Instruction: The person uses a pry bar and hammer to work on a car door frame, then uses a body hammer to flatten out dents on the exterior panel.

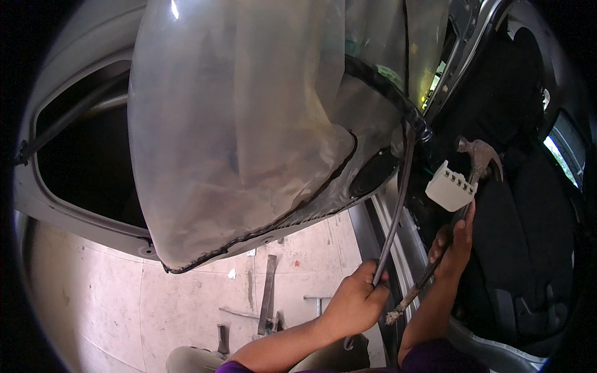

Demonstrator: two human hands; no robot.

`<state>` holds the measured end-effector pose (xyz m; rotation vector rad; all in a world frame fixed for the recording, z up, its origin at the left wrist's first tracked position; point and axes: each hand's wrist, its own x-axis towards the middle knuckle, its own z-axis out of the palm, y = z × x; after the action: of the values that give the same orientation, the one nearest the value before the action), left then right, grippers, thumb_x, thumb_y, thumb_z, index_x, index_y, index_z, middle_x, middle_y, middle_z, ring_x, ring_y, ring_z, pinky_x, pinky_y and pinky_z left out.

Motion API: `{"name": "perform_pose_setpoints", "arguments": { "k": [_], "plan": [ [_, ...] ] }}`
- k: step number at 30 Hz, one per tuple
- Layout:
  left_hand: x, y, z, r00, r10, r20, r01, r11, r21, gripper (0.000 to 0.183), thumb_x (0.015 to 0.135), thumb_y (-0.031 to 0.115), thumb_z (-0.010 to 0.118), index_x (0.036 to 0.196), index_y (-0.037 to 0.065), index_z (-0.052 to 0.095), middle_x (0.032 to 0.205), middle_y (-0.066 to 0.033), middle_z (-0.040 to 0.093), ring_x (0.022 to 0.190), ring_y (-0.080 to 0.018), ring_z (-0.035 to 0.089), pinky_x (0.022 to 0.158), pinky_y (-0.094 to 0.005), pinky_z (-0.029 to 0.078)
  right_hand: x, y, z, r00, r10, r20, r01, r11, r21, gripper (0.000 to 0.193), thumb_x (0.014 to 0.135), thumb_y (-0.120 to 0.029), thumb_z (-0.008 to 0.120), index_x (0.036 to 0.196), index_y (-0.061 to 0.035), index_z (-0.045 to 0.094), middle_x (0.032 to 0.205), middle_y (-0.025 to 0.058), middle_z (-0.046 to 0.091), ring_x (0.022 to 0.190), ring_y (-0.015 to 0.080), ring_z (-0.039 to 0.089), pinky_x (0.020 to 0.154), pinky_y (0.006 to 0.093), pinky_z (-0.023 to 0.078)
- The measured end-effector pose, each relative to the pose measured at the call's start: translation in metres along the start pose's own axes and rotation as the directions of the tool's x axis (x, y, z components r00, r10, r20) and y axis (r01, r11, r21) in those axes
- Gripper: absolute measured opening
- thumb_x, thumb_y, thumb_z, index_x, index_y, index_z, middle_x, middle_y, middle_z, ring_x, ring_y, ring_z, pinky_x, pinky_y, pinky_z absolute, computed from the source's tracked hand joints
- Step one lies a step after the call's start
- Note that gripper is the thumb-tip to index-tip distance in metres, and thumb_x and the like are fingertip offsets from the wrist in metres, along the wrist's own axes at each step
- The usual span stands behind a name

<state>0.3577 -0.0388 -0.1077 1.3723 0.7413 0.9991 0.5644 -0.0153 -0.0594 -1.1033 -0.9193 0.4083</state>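
Observation:
My left hand [357, 297] is closed around a long, slightly curved grey metal rod [395, 214], whose upper end reaches the edge of the door; a hooked end shows below my fist. To the right of it, my right hand [455, 252] grips a claw hammer [481, 156] by its dark handle, head up and worn, frayed handle end down toward my left hand. A white multi-slot connector [449, 188] hangs just in front of the handle, below a black wiring harness [398, 99]. Part of the handle is hidden by my fingers and the connector.
An open car door [81, 224] with a clear plastic sheet [242, 137] fills the left and middle. On the pale floor [106, 298] lie a flat metal bar [267, 292] and several other tools. The dark car interior [528, 230] and door sill stand to the right.

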Motion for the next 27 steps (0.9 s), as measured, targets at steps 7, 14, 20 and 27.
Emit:
{"name": "perform_pose_setpoints", "arguments": {
  "k": [7,14,20,27],
  "plan": [
    [0.012,0.007,0.0,0.999,0.051,-0.002,-0.051,0.999,0.015,0.019,0.085,0.012,0.052,0.099,-0.001,0.054,0.081,-0.0261,0.06,0.079,-0.0424,0.062,0.072,-0.0443,0.048,0.001,0.0,0.003,0.999,-0.005,0.042,0.005,1.0,0.009,0.093,0.085,-0.058,0.066,0.156,-0.0156,0.023,0.055,-0.0011,0.042,0.037,0.0074,0.038,0.032,0.0231,0.033],
    [0.025,0.018,0.001,0.999,0.023,0.033,-0.02,0.997,-0.075,0.009,0.087,0.007,0.053,0.094,0.001,0.054,0.077,-0.0063,0.053,0.073,-0.0138,0.049,0.066,-0.0293,0.041,0.01,0.004,0.003,0.998,0.015,0.067,-0.017,1.0,0.024,0.089,0.088,-0.056,0.063,0.156,-0.0169,0.021,0.056,-0.0004,0.041,0.038,0.0069,0.038,0.033,0.0225,0.032],
    [0.026,0.022,0.009,0.998,0.062,0.003,-0.061,0.989,-0.134,0.009,0.087,0.005,0.056,0.096,0.003,0.053,0.074,-0.001,0.051,0.068,-0.0087,0.046,0.06,-0.0269,0.038,0.017,-0.001,0.012,0.994,-0.03,0.1,0.023,0.997,0.073,0.088,0.089,-0.055,0.062,0.157,-0.0177,0.019,0.056,-0.0003,0.041,0.038,0.007,0.039,0.033,0.0228,0.033],
    [0.012,0.05,0.002,0.986,-0.152,0.064,0.165,0.934,-0.317,0.01,0.09,0.003,0.057,0.098,0.007,0.053,0.067,0.0036,0.049,0.05,-0.0048,0.042,0.044,-0.0236,0.031,0.052,-0.011,0.035,0.984,-0.091,0.15,0.078,0.993,0.088,0.08,0.093,-0.052,0.058,0.156,-0.0209,0.021,0.058,-0.0018,0.043,0.04,0.0063,0.039,0.034,0.0221,0.033]
  ]
}}
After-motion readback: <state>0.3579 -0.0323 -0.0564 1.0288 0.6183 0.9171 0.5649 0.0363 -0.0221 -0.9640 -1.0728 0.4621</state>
